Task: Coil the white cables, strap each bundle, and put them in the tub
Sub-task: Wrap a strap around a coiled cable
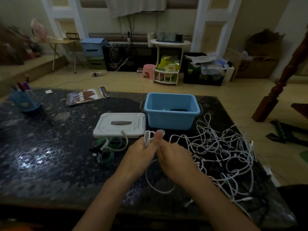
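Both hands meet over the dark table, just in front of the white lid. My left hand (138,154) holds a small white cable coil (147,138) whose loops stick up past its fingers. My right hand (173,155) pinches the same cable beside it, thumb raised. A loose length of this cable (160,190) hangs in a loop under my wrists. A tangled pile of white cables (223,154) lies to the right. The blue tub (171,114) stands behind the hands, with something dark inside. Green and white straps (110,147) lie to the left.
The tub's white lid (120,125) lies flat left of the tub. A magazine (86,96) and a blue pen holder (25,99) are at the table's far left. The table's right edge runs close behind the cable pile.
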Motion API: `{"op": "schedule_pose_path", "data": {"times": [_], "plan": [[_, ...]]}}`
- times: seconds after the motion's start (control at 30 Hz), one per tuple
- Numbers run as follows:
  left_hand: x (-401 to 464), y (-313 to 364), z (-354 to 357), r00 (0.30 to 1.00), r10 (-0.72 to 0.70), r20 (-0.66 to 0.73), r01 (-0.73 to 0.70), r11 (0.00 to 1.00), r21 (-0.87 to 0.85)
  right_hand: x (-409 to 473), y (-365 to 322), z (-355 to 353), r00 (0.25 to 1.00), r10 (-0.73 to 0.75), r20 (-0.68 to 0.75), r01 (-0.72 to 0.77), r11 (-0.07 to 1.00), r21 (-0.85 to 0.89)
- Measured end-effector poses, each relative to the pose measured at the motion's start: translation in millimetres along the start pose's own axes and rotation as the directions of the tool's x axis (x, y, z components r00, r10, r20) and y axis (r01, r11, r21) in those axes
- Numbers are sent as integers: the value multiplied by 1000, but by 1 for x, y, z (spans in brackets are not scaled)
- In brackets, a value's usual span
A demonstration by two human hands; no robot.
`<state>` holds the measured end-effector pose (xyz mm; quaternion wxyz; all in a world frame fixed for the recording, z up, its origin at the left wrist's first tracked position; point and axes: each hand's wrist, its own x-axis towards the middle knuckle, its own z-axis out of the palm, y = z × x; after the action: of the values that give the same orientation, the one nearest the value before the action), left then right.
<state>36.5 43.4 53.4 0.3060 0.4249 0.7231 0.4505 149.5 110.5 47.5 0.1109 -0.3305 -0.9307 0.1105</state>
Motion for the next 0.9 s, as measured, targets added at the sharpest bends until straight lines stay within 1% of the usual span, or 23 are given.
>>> {"op": "schedule_pose_path", "data": {"times": [0.07,0.17,0.23,0.3,0.37,0.4,0.47,0.5,0.6,0.77,0.83,0.9], "plan": [[2,-1,0,1000,12,-18,-12,1000,9,1,0,-2,999,-28,33,28,1000,-6],[2,0,1,996,11,-87,-10,1000,21,-1,-5,0,999,-52,6,52,998,32],[-1,4,1,982,41,-184,-40,999,11,-3,-3,3,1000,-20,21,19,999,41],[1,5,-3,949,69,-307,-81,996,-25,-6,2,7,996,15,84,-18,999,34],[7,4,-10,915,57,-400,-104,990,-96,-6,8,11,993,21,120,-27,998,50],[9,5,-12,908,29,-419,-104,982,-157,-5,10,12,993,17,120,-25,998,61],[10,7,-13,919,-25,-394,-96,954,-284,-3,13,16,992,25,121,-32,998,61],[8,10,-14,929,-29,-369,-102,938,-330,-2,14,18,991,36,130,-44,997,55],[5,13,-16,951,-21,-307,-99,923,-371,2,21,22,983,87,164,-94,995,34],[2,13,-19,982,-74,-175,-36,830,-557,6,37,12,984,165,74,-169,984,55],[3,13,-22,988,-58,-146,-36,818,-574,7,43,6,981,191,35,-192,981,32],[7,8,-26,986,-38,-160,-48,864,-501,8,49,3,975,219,-41,-219,976,12]]}}
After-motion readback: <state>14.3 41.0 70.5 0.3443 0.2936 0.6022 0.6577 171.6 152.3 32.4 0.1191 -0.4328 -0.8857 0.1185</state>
